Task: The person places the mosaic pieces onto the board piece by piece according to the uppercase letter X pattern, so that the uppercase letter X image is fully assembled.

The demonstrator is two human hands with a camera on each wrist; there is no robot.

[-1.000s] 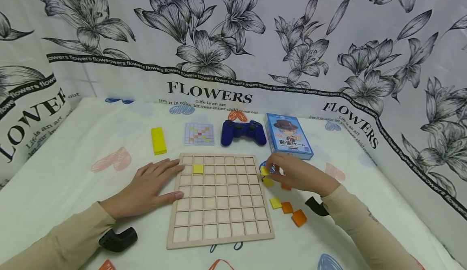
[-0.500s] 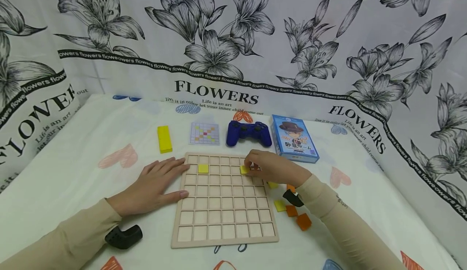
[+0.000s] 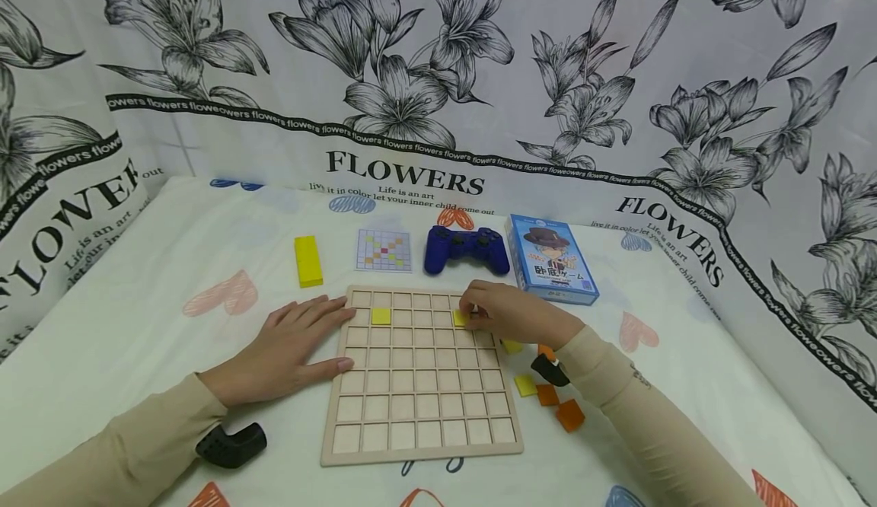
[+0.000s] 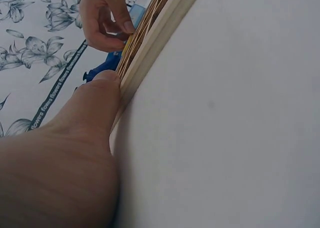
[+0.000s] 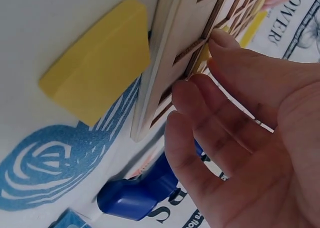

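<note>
Pinching yel tile (image 3: 460,318): R hand (image 3: 517,313) | L hand (image 3: 279,353) apart @ brd (image 3: 422,457) edge

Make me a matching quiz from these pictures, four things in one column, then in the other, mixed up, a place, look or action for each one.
1. left hand
2. right hand
3. controller
4. card

A. dark blue, beside the box
B. printed with a grid of coloured squares
C. touches the left edge of the board
D. pinches a yellow tile

Pairs: 1-C, 2-D, 3-A, 4-B
</note>
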